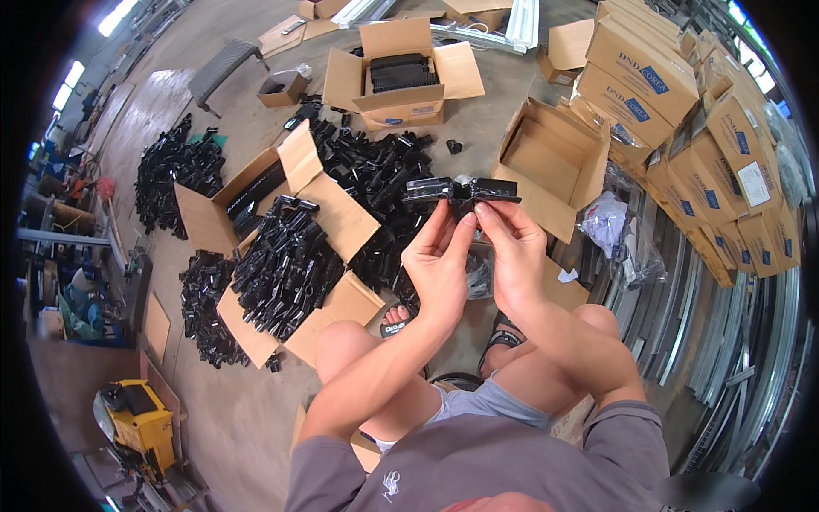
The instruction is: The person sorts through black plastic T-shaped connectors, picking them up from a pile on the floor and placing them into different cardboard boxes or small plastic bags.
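The left hand (439,264) and the right hand (516,256) meet in the middle of the scene, above the floor and between the knees. Each pinches the near underside of a glossy black part (495,189) between thumb and fingertips, the 2 thumbs close together. The part is held level, its 2 long blocks pointing left and right from a narrow middle; whether it is 1 piece or 2 joined, I cannot tell.

Left of the hands, black parts spill over a carton with spread flaps (345,213) and lie heaped on the floor around it. On the far side, an open carton (401,113) holds more black pieces, and a blue mark shows on its near wall. Another open carton (546,158) stands to the right.

Printing is plainest on the stacked cartons (631,64) at the far right — dark capital letters beside blue diamond shapes, repeated from box to box. A white paper label (755,183) with small print is stuck on 1 of them. The grey shirt (512,452) bears a white figure emblem, and the left sandal (398,328) has white lettering across its strap.
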The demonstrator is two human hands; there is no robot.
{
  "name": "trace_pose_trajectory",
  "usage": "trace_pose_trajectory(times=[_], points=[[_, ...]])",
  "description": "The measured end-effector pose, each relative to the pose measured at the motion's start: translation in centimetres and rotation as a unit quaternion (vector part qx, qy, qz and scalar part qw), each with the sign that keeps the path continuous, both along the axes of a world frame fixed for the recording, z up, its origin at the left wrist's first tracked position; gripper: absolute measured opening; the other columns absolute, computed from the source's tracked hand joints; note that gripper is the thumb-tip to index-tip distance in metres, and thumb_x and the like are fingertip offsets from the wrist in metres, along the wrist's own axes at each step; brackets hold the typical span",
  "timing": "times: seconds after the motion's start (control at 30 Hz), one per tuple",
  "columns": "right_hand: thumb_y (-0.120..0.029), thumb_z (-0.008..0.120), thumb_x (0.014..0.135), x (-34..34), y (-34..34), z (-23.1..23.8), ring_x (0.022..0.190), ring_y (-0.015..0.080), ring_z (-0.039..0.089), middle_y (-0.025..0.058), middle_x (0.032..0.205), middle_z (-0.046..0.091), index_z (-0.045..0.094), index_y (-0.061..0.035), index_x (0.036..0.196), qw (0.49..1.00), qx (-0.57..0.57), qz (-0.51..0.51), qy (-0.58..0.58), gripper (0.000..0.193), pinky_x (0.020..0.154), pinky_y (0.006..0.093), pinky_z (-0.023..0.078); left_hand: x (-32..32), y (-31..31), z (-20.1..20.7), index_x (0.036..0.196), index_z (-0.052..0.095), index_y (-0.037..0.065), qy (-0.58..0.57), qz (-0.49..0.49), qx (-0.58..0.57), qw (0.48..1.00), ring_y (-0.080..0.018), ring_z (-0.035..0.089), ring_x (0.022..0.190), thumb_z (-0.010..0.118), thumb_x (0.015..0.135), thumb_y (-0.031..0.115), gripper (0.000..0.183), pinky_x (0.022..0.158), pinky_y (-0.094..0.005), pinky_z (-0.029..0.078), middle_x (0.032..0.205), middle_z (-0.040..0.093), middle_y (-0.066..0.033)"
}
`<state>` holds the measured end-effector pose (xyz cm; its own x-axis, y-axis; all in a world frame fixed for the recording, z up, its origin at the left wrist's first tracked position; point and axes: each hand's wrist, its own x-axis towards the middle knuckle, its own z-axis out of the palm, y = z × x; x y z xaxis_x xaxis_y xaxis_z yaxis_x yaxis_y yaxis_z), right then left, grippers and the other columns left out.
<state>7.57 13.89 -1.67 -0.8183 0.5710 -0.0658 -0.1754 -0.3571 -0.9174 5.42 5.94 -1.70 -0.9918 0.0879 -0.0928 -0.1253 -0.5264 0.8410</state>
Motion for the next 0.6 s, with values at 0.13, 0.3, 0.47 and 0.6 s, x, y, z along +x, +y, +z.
trace_pose_trajectory(times=[0.13,0.3,0.47,0.6], points=[[-0.007,0.073,0.088,1.9,-0.4,0.6,0.084,0.0132,0.066,0.0072,0.096,0.072,0.071,0.0034,0.103,1.000,0.006,0.001,-0.007,0.018,0.076,0.0252,0.052,1.6,-1.6,-0.2,0.132,0.055,-0.010,0.044,-0.004,0.000,0.999,-0.0124,0.064,0.104,0.069,0.089,-0.004,0.045,0.090,-0.0251,0.052,0.119,0.067,-0.0139],[-0.005,0.073,0.088,6.0,-3.2,-1.5,0.086,0.0129,0.067,0.0084,0.099,0.072,0.070,0.0052,0.106,1.000,-0.002,-0.006,0.024,0.021,0.079,0.0246,0.053,6.1,-4.9,-0.7,0.131,0.056,-0.010,0.069,-0.022,-0.048,0.996,-0.0116,0.063,0.101,0.072,0.089,-0.001,0.046,0.088,-0.0257,0.052,0.116,0.067,-0.0130],[-0.003,0.073,0.087,12.2,-6.8,-4.9,0.085,0.0115,0.067,0.0067,0.098,0.072,0.071,0.0049,0.105,0.999,0.044,-0.020,-0.012,0.019,0.078,0.0233,0.054,13.3,-8.0,-4.3,0.135,0.052,-0.011,0.027,0.022,-0.103,0.994,-0.0142,0.064,0.101,0.068,0.091,-0.002,0.047,0.090,-0.0278,0.053,0.117,0.067,-0.0131],[-0.004,0.073,0.087,16.2,-9.1,-7.4,0.084,0.0094,0.065,0.0049,0.096,0.072,0.072,0.0025,0.104,0.999,0.046,-0.003,0.003,0.018,0.076,0.0229,0.052,17.4,-9.9,-7.8,0.132,0.055,-0.010,0.023,0.042,-0.076,0.996,-0.0145,0.064,0.104,0.065,0.092,-0.005,0.041,0.092,-0.0279,0.052,0.119,0.067,-0.0122]])
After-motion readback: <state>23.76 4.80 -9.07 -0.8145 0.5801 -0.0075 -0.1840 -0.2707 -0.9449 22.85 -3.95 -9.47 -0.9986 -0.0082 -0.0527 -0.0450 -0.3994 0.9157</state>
